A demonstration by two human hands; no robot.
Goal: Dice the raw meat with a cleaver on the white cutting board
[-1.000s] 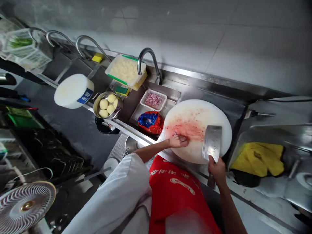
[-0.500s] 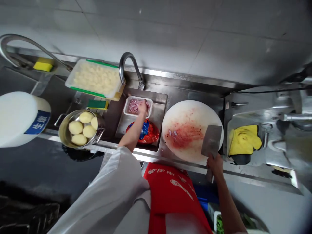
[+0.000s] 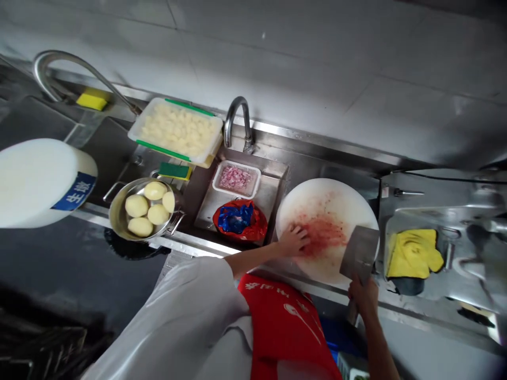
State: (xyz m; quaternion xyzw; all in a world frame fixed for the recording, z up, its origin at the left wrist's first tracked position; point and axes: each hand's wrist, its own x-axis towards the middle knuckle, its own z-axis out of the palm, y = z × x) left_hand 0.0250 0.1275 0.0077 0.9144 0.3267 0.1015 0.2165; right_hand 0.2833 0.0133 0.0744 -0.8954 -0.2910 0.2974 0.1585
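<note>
My left hand (image 3: 293, 241) lies on the left part of the round white cutting board (image 3: 317, 192), its fingers spread and touching the red-stained surface. Whether any scraps lie beneath the fingers is hidden. Over the board's right edge, my right hand (image 3: 363, 295) is wrapped around the handle of a cleaver (image 3: 359, 253), whose broad blade points away from me. In the sink to the left stands a small white basket (image 3: 217, 186) of chopped pink-purple pieces (image 3: 235, 178) that look like red onion. Nearer me sits a crumpled red and blue plastic bag (image 3: 240, 219).
Left of the sink are a steel pot (image 3: 114, 214) of peeled potatoes, a green-lidded tub (image 3: 178, 129) of pale pieces and a large white labelled bucket (image 3: 39, 182). A faucet (image 3: 237, 113) arches behind the sink. A yellow cloth (image 3: 414, 253) lies at the right.
My left hand has left the basket and come right, down onto the cutting board. The cleaver stays in my right hand by the board's right edge. The view has shifted slightly.
</note>
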